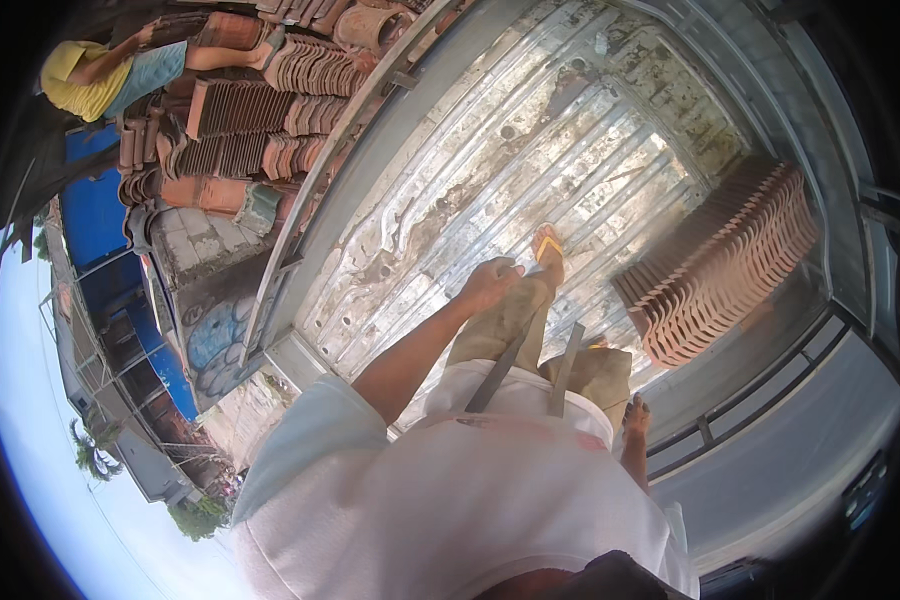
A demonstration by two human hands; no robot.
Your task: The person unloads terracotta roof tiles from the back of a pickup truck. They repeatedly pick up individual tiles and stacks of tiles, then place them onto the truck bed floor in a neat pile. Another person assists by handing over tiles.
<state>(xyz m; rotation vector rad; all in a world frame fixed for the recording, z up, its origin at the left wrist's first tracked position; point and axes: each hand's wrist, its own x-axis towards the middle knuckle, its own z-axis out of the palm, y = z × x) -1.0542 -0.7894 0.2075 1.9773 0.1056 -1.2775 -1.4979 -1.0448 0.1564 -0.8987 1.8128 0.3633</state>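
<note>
Holds nothing visible in the left hand [490,285], with fingers loosely bent beside the trouser leg [490,330]. Shows little of the right hand [636,413], out by the other leg and near the stacked tiles; cannot tell whether released, clenched or grasping.

Stands in a yellow sandal [547,244] on a ridged metal truck bed [450,180]. Has, to the right, a row of roof tiles [715,265] packed on edge along the bed's side. Past the left side rail [315,185], looks onto tile piles [240,110] outside the bed, with a person in a yellow shirt [75,85] close against them.

Seems partway through tile handling, with one row neatly set in the bed, much bare floor beside it and many tiles outside. Cannot tell which way the tiles go.

Cannot count the row's tiles, for overlap and blur. Cannot make out the right palm, nor anything in the other person's hands. Loses the piles' top at the dark rim.
</note>
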